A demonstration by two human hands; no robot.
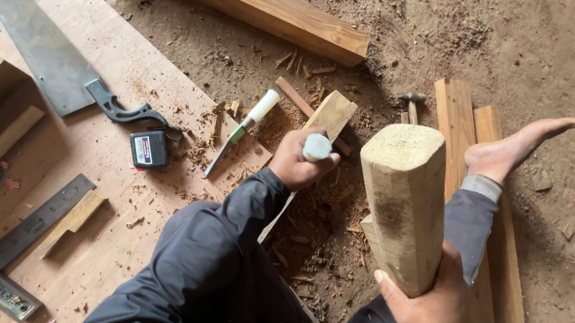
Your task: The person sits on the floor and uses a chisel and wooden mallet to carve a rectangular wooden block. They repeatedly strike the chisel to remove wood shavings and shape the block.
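- Hands at work: the left hand [299,161] is clenched on a chisel handle [317,147], set against a narrow wood strip [330,115] on the dirt floor [541,53].
- The right hand [432,313] grips a big wooden mallet [403,202], lifted up near the chisel.
- A bare foot [513,149] rests on two boards [457,122].
- Lots of wood chips [309,228] lie around, so I think some cutting is done and more is left.
- A saw [43,50], tape measure [148,148] and second chisel [241,132] lie nearby.

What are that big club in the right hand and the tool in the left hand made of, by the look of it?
The club looks like bare, unfinished wood: pale, with visible grain and rough-cut facets. The right hand grips its narrow end. The tool in the left hand shows only a whitish, rounded handle top, perhaps plastic; its working end is hidden, so that material cannot be told.
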